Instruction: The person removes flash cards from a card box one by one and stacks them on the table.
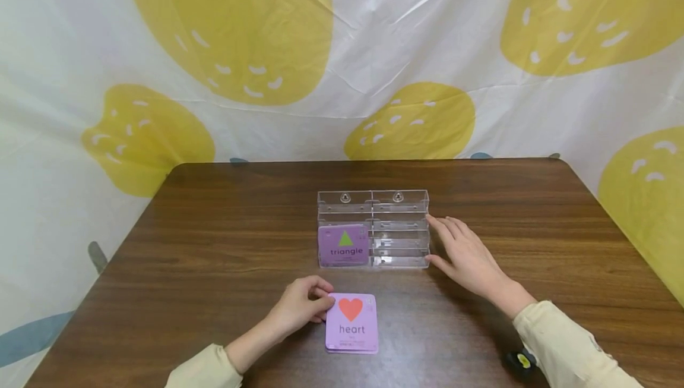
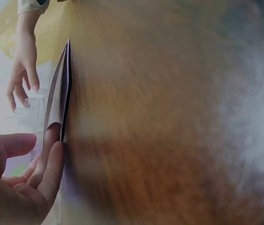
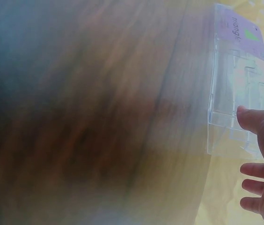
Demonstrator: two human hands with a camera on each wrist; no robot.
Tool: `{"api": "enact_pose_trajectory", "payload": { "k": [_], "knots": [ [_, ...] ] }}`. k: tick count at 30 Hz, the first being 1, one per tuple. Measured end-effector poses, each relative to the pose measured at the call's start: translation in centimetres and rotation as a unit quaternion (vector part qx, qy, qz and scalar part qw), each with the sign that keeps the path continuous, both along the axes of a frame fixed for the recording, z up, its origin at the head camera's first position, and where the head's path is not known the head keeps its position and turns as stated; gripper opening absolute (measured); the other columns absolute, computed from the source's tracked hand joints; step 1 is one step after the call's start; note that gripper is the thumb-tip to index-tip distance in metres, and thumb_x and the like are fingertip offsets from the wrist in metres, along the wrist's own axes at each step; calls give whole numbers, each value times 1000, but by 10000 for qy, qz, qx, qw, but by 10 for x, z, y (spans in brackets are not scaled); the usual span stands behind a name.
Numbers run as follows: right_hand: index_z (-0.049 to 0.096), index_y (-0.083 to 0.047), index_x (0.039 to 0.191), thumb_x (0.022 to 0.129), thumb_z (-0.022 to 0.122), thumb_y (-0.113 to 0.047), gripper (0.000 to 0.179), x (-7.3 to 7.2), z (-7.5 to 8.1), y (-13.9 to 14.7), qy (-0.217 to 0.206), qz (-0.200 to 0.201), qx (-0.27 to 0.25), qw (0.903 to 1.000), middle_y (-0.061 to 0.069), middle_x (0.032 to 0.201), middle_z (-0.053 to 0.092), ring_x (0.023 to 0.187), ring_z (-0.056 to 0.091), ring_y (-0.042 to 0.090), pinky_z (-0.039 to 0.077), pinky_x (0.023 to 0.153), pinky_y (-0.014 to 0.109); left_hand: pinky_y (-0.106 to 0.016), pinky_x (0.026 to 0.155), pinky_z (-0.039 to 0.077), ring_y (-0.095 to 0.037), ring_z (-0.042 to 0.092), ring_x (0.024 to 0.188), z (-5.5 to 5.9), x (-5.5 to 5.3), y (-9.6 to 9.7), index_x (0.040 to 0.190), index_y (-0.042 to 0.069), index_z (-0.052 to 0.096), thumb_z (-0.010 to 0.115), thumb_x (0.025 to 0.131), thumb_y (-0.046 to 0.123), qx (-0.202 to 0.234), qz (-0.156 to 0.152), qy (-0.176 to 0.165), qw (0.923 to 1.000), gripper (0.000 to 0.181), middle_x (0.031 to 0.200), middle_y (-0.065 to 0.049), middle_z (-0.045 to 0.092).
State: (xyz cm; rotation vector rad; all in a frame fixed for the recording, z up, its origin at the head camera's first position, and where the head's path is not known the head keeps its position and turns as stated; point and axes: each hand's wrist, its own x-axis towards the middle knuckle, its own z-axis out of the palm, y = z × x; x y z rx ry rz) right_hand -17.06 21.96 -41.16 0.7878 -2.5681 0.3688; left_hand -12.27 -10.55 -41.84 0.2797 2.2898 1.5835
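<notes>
In the head view my left hand point(image 1: 300, 306) holds the left edge of a small stack of purple cards, the top one a heart card point(image 1: 351, 324) with a red heart. From the left wrist side the cards point(image 2: 59, 91) appear edge-on, slightly fanned apart, with fingertips point(image 2: 55, 145) at their near edge. Behind them stands a clear plastic card rack point(image 1: 401, 239) with tiered pockets in two columns. A purple triangle card point(image 1: 344, 246) sits in its front left pocket. My right hand point(image 1: 470, 257) is at the rack's right side, fingers extended, thumb tip right at the side wall.
Everything rests on a dark brown wooden table point(image 1: 224, 221). A white curtain with yellow fruit shapes point(image 1: 408, 120) hangs behind it. Beside the right sleeve lies a small black object with a yellow mark point(image 1: 521, 360).
</notes>
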Motion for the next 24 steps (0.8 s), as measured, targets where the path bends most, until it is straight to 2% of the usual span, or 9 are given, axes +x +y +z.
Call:
{"api": "enact_pose_trajectory", "payload": {
  "k": [6, 14, 24],
  "knots": [
    [38, 2, 132, 73, 74, -26, 74, -1, 0, 1, 5, -5, 16, 10000, 23, 114, 52, 110, 45, 40, 35, 94, 50, -23, 45, 48, -11, 57, 52, 3, 1, 1, 94, -7, 59, 67, 74, -2, -494, -67, 627, 9968, 22, 76, -8, 63],
    [38, 2, 133, 74, 74, -25, 74, -1, 0, 0, -10, 30, 23, 10000, 22, 115, 52, 110, 44, 40, 35, 94, 50, -21, 44, 48, -9, 55, 49, 4, 3, 3, 94, -6, 59, 67, 68, -7, -640, 55, 824, 9945, 27, 76, -9, 62],
    [37, 1, 133, 74, 74, -26, 74, -1, 0, 1, -39, 9, 18, 10000, 22, 115, 52, 111, 44, 40, 35, 95, 49, -19, 46, 48, -8, 57, 50, 5, 6, 3, 94, -5, 59, 68, 69, -6, -803, 243, 1053, 9909, 27, 76, -9, 63]
  ]
}}
